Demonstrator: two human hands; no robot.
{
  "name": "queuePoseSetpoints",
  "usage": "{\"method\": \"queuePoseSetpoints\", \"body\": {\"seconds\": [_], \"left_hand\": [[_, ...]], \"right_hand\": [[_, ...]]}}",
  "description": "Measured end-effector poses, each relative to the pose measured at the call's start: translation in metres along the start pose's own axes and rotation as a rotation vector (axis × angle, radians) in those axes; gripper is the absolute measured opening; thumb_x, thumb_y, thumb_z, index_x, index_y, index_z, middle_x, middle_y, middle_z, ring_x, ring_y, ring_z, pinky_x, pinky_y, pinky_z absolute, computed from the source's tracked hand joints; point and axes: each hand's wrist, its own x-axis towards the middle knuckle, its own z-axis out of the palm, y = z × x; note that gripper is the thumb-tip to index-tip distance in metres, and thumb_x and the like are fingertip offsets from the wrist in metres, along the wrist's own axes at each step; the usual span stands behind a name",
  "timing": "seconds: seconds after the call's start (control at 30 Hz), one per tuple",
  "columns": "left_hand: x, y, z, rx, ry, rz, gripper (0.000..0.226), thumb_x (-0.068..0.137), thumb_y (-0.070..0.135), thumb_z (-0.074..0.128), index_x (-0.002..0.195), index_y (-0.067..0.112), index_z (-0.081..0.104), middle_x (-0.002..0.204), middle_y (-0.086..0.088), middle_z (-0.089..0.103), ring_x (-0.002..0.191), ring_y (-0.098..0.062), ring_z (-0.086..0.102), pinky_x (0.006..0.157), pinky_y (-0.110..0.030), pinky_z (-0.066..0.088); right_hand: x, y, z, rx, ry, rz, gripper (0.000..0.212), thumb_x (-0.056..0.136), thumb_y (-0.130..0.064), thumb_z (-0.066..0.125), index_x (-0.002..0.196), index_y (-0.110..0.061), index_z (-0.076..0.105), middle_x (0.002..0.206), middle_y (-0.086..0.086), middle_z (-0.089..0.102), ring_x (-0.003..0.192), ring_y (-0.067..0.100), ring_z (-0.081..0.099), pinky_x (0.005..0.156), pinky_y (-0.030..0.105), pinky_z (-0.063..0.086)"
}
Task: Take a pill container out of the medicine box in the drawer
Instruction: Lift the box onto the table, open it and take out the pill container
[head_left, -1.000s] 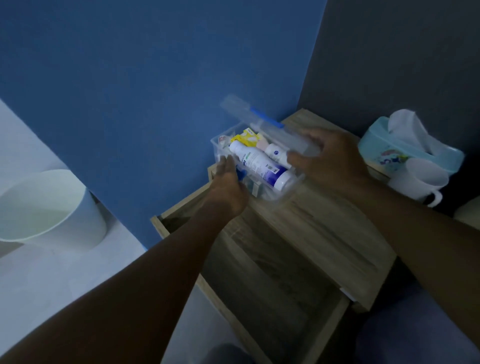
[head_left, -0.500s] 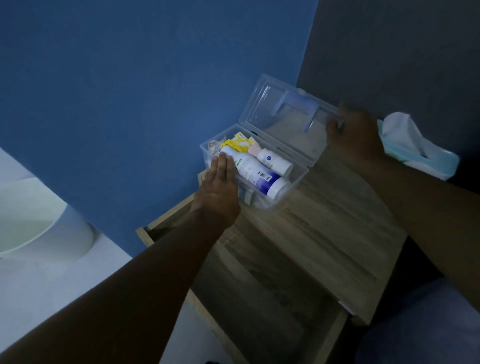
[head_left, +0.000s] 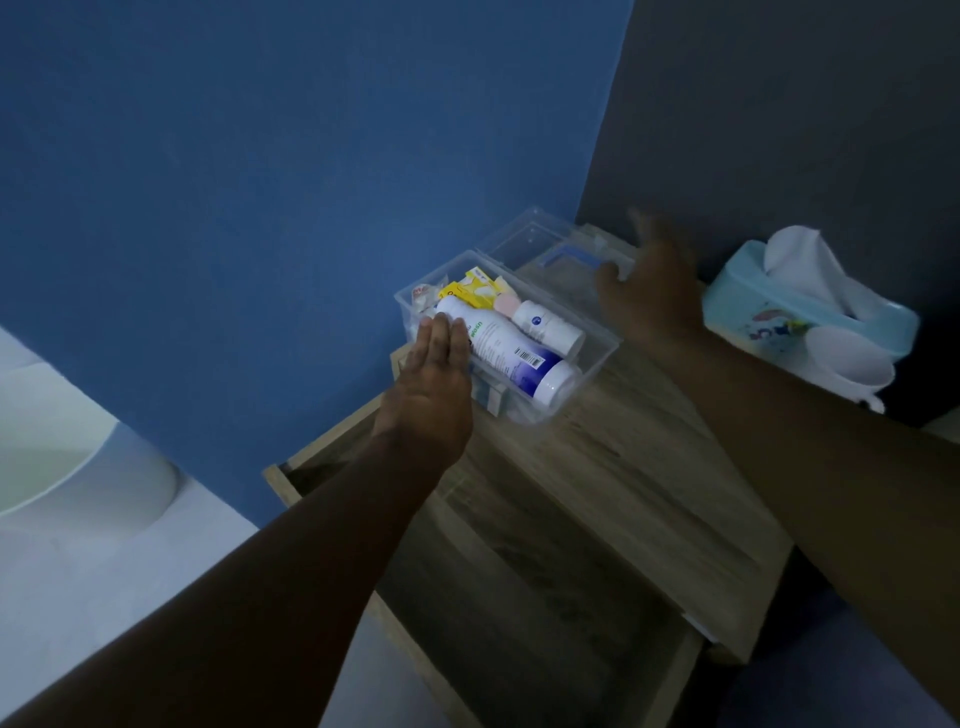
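A clear plastic medicine box stands on the wooden nightstand top, its lid lying flat open behind it. Inside lie a small white pill container, a large white bottle with a dark blue band and yellow packets. My left hand rests flat against the box's near-left wall, fingers together, touching the large bottle. My right hand hovers blurred over the lid's right end, fingers spread, holding nothing.
The drawer below the nightstand top is pulled out. A light blue tissue box and a white mug stand at the right. A white bin sits on the floor at left. Blue and grey walls are behind.
The lid went from partly raised to lying flat open. My right hand let go of the lid and now hovers over it. My left hand stayed against the box.
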Motion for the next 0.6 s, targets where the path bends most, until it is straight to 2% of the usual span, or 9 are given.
{"method": "queuePoseSetpoints", "body": {"seconds": [0.07, 0.17, 0.3, 0.6], "left_hand": [[-0.001, 0.003, 0.0, -0.005, 0.0, -0.006, 0.079, 0.094, 0.009, 0.046, 0.153, 0.007, -0.006, 0.163, -0.012, -0.008, 0.151, -0.03, -0.007, 0.118, -0.04, 0.022], [-0.001, 0.002, 0.001, 0.004, 0.012, -0.002, 0.077, 0.094, 0.009, 0.043, 0.153, 0.006, -0.007, 0.163, -0.012, -0.008, 0.151, -0.03, -0.007, 0.117, -0.04, 0.024], [0.0, 0.0, 0.002, 0.002, -0.001, 0.0, 0.078, 0.095, 0.009, 0.042, 0.153, 0.007, -0.011, 0.163, -0.013, -0.011, 0.15, -0.03, -0.01, 0.118, -0.039, 0.022], [0.0, 0.001, 0.003, -0.008, -0.012, 0.0, 0.078, 0.096, 0.009, 0.043, 0.152, 0.006, -0.012, 0.163, -0.014, -0.012, 0.15, -0.031, -0.011, 0.119, -0.038, 0.017]], "right_hand": [[0.002, -0.013, 0.01, -0.025, -0.084, -0.213, 0.048, 0.09, -0.014, 0.057, 0.137, -0.009, 0.055, 0.138, 0.013, 0.057, 0.128, 0.029, 0.052, 0.105, 0.032, 0.041], [0.008, -0.026, 0.029, -0.132, -0.319, -0.43, 0.032, 0.09, -0.017, 0.062, 0.119, -0.011, 0.071, 0.122, 0.01, 0.069, 0.12, 0.027, 0.06, 0.102, 0.036, 0.046], [0.016, -0.032, 0.049, -0.244, -0.495, -0.42, 0.034, 0.09, -0.032, 0.066, 0.122, -0.021, 0.07, 0.13, 0.007, 0.064, 0.118, 0.021, 0.062, 0.106, 0.037, 0.045], [0.019, -0.03, 0.053, -0.2, -0.515, -0.459, 0.027, 0.091, -0.023, 0.066, 0.113, -0.011, 0.075, 0.116, 0.008, 0.072, 0.11, 0.025, 0.063, 0.095, 0.042, 0.052]]}}
